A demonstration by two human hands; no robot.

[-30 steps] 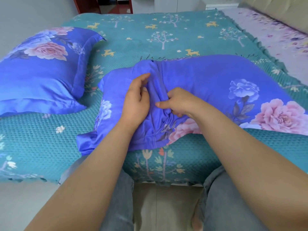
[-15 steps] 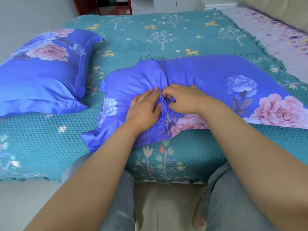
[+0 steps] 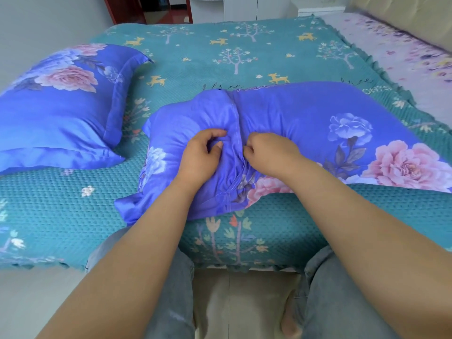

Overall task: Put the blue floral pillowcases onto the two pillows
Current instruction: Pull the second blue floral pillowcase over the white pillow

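So the second pillow (image 3: 305,133) is lying across the near edge of the bed (image 3: 244,45), right in front of my knees, already inside its blue floral pillowcase (image 3: 190,118), and I'm fiddling with the closure flap roughly in the middle of it. My left hand (image 3: 200,155) has fingers and thumb curled in, pinching a fold of the loose fabric just left of the stitched hem (image 3: 238,133), and my right hand (image 3: 271,152) is bunched up gripping the cloth on the other side of that seam, fingertips tucked under so I can't see exactly how much they've got. Fabric looks thin, soft and a bit silky, so my guess is it'll slide through the fingers if I only nip it lightly; a proper pinch right on the hem is the better hold, since the doubled, stitched edge looks the firmest. The pillow itself reads as light and squishy, dents wherever I lean on it, so nothing fragile here, but it won't push back either, meaning I'd have to pull the flap over the stuffing rather than shove the stuffing in. There's a floppy corner (image 3: 127,204) of the case hanging off near my left forearm that probably needs straightening. The other pillow (image 3: 61,106) sits on the left of the bed, well apart, and looks fully covered.
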